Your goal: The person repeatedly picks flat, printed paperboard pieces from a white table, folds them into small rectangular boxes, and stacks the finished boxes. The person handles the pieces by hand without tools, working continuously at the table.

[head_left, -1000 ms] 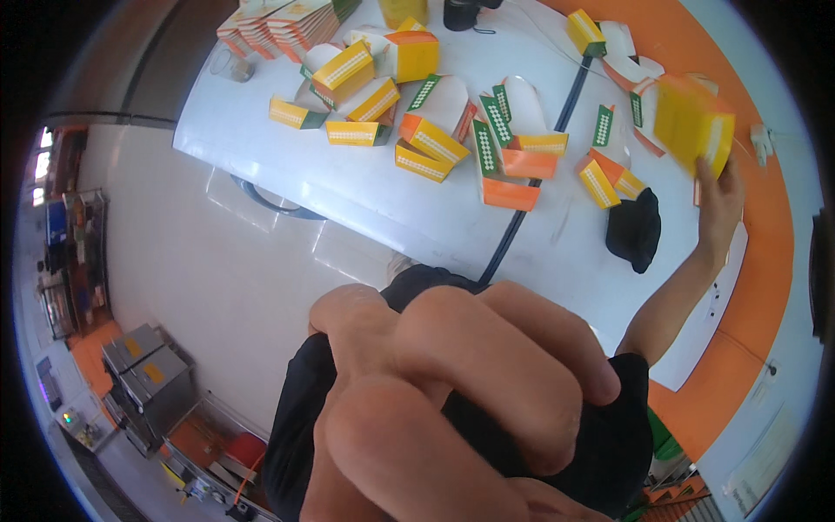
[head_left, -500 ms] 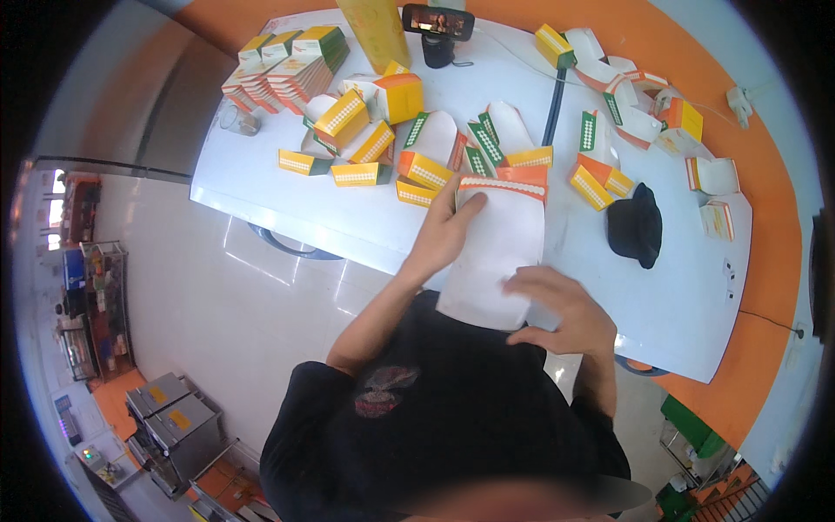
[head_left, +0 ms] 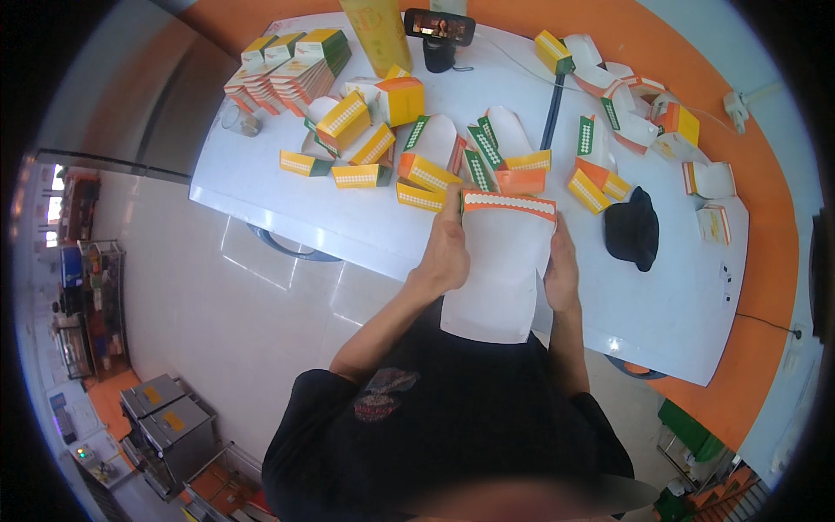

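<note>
Well, I'm holding one white cardboard carton (head_left: 500, 270) with an orange band.
My left hand (head_left: 446, 252) and right hand (head_left: 562, 268) grip its sides by the white table (head_left: 670, 304); the clear round cup's (head_left: 247, 125) contents look unclear.

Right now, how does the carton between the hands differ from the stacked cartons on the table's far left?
The held carton is single, upheld between the left hand and the right hand; the stacked cartons lie piled on the table. The held carton shows mostly white; the stacked cartons show much yellow and green. Both have some orange.
</note>
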{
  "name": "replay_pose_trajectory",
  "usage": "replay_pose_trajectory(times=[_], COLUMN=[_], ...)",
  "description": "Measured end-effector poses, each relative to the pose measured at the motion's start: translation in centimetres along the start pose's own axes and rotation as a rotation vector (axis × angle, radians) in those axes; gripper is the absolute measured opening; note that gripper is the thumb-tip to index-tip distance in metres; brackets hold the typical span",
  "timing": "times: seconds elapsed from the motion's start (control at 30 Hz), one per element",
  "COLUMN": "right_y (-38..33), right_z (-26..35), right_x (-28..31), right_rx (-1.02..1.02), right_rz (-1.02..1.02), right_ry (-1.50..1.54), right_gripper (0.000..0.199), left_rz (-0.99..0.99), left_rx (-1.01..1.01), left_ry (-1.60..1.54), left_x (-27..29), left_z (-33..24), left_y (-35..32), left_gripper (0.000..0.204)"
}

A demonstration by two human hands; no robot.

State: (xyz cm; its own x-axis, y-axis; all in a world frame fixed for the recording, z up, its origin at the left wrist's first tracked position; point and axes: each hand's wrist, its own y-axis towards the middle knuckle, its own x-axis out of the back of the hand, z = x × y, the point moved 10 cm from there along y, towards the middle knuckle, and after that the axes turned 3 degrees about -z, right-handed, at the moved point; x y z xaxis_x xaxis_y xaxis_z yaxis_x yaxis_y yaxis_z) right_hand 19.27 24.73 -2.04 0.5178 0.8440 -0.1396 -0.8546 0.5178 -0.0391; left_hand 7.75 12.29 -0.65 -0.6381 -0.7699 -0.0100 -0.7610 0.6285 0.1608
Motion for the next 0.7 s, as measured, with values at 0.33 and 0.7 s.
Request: replay_pose_trajectory(times=[0.33,0.7], right_y=[-0.6,-3.3], right_z=[5.9,7.3], right_x=[0.6,-0.1], right_rx=[0.408,0.615], right_rz=[-0.22,-0.437], right_ry=[-0.102,-0.241], right_gripper=[0.081,0.041], left_rz=[0.316,0.083], left_rx=[-0.122,-0.634], left_ry=[-0.198,0.325], left_x=[-2.6,-1.2], left_z=[-5.6,-8.5], left_y=[0.8,-1.0], left_gripper=[0.037,0.035])
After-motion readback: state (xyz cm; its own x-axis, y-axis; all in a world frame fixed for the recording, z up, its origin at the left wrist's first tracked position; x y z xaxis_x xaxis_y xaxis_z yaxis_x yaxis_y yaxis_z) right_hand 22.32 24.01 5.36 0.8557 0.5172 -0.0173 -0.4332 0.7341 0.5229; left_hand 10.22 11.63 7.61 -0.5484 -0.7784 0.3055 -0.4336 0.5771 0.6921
